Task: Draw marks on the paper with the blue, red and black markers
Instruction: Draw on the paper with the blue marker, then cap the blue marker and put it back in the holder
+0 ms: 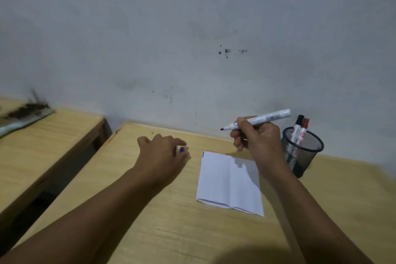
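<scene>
A folded white paper [229, 184] lies on the wooden desk [171, 221]. Above its far right corner, my right hand [259, 139] holds an uncapped white marker [263, 119] in the air, dark tip pointing left. My left hand [162, 154] rests on the desk left of the paper, fingers around a small blue cap [182, 149]. A black mesh cup [302, 150] at the right holds a black-capped marker [298, 126] and a red-capped marker [304, 129].
A second wooden desk [42, 148] stands to the left across a dark gap, with a dirty flat object [23, 114] on its far end. A stained grey wall [192, 38] rises right behind both desks.
</scene>
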